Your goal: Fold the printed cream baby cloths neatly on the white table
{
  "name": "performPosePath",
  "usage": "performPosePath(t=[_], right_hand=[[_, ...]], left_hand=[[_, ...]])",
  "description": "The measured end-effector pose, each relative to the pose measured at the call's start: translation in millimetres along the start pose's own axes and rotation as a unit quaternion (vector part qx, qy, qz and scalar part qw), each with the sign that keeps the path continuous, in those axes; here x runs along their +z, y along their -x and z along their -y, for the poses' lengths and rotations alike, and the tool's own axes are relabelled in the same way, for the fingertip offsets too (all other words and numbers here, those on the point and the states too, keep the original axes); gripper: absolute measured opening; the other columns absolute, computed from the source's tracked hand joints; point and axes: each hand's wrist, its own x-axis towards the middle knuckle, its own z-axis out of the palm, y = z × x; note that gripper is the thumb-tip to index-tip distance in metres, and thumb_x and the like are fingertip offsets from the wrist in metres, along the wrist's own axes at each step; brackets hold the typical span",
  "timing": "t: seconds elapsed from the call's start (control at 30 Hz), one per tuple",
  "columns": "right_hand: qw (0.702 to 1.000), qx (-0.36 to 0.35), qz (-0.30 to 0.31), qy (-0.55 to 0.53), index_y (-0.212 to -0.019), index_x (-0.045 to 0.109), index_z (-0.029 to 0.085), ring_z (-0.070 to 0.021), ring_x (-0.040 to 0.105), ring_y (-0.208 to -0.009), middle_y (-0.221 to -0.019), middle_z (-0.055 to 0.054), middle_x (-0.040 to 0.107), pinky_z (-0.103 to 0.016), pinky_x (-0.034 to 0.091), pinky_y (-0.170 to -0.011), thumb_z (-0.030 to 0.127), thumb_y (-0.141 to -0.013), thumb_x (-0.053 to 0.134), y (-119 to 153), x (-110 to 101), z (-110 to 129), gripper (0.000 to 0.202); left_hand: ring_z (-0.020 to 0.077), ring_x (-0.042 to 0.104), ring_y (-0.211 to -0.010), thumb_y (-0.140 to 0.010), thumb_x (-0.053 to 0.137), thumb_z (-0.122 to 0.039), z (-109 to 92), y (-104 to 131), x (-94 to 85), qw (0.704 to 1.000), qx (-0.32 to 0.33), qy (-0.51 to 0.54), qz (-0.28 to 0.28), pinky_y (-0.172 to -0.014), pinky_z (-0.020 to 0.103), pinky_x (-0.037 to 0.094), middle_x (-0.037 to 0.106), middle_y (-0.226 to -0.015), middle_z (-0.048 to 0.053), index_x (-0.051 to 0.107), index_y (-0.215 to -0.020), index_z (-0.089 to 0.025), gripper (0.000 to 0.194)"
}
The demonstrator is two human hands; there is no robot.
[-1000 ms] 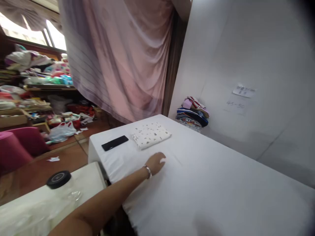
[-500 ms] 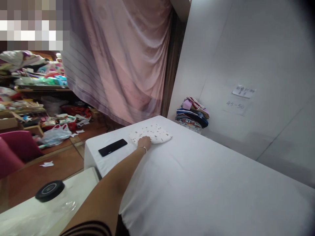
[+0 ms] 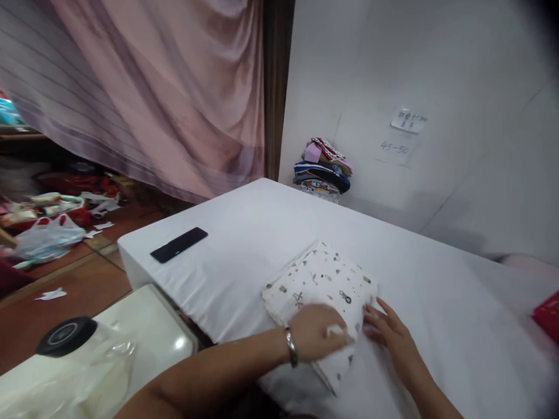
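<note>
A folded white cloth with small printed motifs lies on the white-covered table, close to me. My left hand, with a silver bracelet at the wrist, is closed on the cloth's near part, and a bit of white fabric shows at its fingers. At the cloth's right edge is my right hand, its fingers apart and slightly blurred; the fingertips are beside or touching the edge. A black phone rests near the table's left corner.
Folded clothes are stacked beyond the table by the wall. At the lower left, a white surface carries a black round lid and clear plastic. A pink curtain hangs behind. A red object sits at far right.
My left hand has drawn the patterned cloth from the table's far left part toward me and to the right. My right hand has come into view. The view has shifted right and down.
</note>
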Motion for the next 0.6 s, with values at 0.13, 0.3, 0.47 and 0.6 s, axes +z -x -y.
performPosePath(t=[0.13,0.3,0.47,0.6], right_hand=[[0.998,-0.041,-0.027,0.037,-0.111,0.063,0.022,-0.0264,0.062,-0.099,-0.12,-0.008,0.062,-0.034,0.054,-0.071,0.05,-0.063,0.073,17.2,-6.2,-11.0,0.056],[0.994,-0.094,0.004,0.064,-0.095,0.07,0.021,-0.0208,0.061,-0.07,-0.086,-0.006,0.071,-0.032,0.051,-0.059,0.055,-0.065,0.07,36.4,3.6,-14.4,0.045],[0.979,-0.153,0.107,0.084,-0.092,0.073,0.025,-0.0208,0.06,-0.069,-0.08,-0.005,0.07,-0.033,0.05,-0.062,0.049,-0.074,0.066,53.2,22.7,-13.5,0.031],[0.973,-0.167,0.138,0.076,-0.092,0.074,0.028,-0.021,0.06,-0.067,-0.079,-0.004,0.069,-0.035,0.05,-0.064,0.047,-0.076,0.065,58.3,30.3,-22.0,0.026]], left_hand=[[0.0247,0.052,-0.114,-0.083,0.055,-0.032,47.1,-3.7,-37.6,0.975,-0.143,-0.151,-0.075,-0.098,0.04,0.04,0.058,-0.122,0.01,0.061,-0.107,-0.019,0.028],[0.0256,0.054,-0.103,-0.083,0.051,-0.045,81.3,1.2,-52.6,0.929,-0.317,-0.189,0.002,-0.088,0.037,0.044,0.06,-0.108,0.011,0.059,-0.108,-0.017,0.038],[0.0262,0.053,-0.106,-0.081,0.054,-0.046,77.4,-2.4,-49.1,0.918,-0.324,-0.228,-0.016,-0.09,0.037,0.04,0.06,-0.111,0.01,0.059,-0.105,-0.018,0.038],[0.0265,0.06,-0.099,-0.08,0.053,-0.049,75.1,-10.1,-52.8,0.906,-0.375,-0.195,0.022,-0.083,0.036,0.042,0.065,-0.108,0.011,0.06,-0.104,-0.018,0.04]])
